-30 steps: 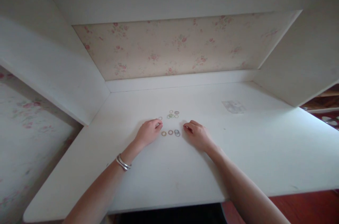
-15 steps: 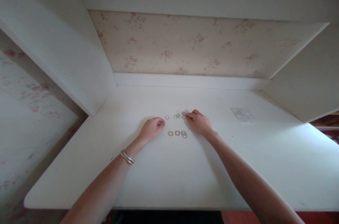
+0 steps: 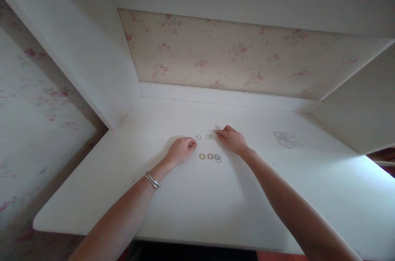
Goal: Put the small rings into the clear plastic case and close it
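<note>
Several small thin rings, looking like hair ties or bands, lie on the white desk (image 3: 185, 207). My right hand (image 3: 232, 140) is closed, its fingertips down on a ring at the right side of a loose cluster of pale green rings (image 3: 211, 137); the fingers mostly hide that ring. My left hand (image 3: 181, 150) rests on the desk with curled fingers pressed together; what they hold, if anything, is hidden. Just beyond its fingertips lies a single dark ring (image 3: 198, 137). Nearer me, a row has a yellow ring (image 3: 202, 156), a reddish-brown ring (image 3: 210, 156) and overlapping grey rings (image 3: 217, 157).
A clear plastic bag (image 3: 287, 140) lies flat on the right of the desk. A small dark bit (image 3: 133, 180) is beside my left forearm. White side panels and a floral-papered back wall (image 3: 216, 51) enclose the desk, with a shelf overhead.
The view has shifted and tilted slightly. The grey ring that showed at my right fingertips is no longer visible. My left hand stays closed, and the near row of rings keeps its layout.
</note>
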Demonstrator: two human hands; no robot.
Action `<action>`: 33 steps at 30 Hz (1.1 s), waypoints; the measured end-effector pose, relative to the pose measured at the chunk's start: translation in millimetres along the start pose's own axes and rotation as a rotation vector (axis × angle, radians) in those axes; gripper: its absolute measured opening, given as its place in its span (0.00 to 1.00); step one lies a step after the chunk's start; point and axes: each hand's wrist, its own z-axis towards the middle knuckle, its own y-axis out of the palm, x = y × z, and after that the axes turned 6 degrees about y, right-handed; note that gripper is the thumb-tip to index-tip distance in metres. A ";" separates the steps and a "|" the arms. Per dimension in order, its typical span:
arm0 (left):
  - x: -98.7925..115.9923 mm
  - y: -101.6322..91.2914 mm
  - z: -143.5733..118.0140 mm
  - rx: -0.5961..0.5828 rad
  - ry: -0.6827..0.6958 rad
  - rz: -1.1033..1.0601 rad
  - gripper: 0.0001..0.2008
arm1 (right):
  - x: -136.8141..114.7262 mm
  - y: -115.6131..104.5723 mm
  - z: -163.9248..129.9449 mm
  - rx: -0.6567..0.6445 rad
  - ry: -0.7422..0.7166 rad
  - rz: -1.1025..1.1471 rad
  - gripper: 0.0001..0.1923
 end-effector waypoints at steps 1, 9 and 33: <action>-0.2 0.0 -0.1 -0.001 0.002 0.000 0.13 | 0.1 0.1 3.0 -0.004 -0.004 0.009 0.15; 0.1 -0.1 -1.5 0.004 0.002 -0.021 0.13 | -1.1 -0.1 13.3 -0.008 -0.029 0.015 0.14; 1.8 0.7 -1.6 0.002 -0.018 0.008 0.12 | -9.9 3.7 -91.6 0.232 -0.106 0.442 0.16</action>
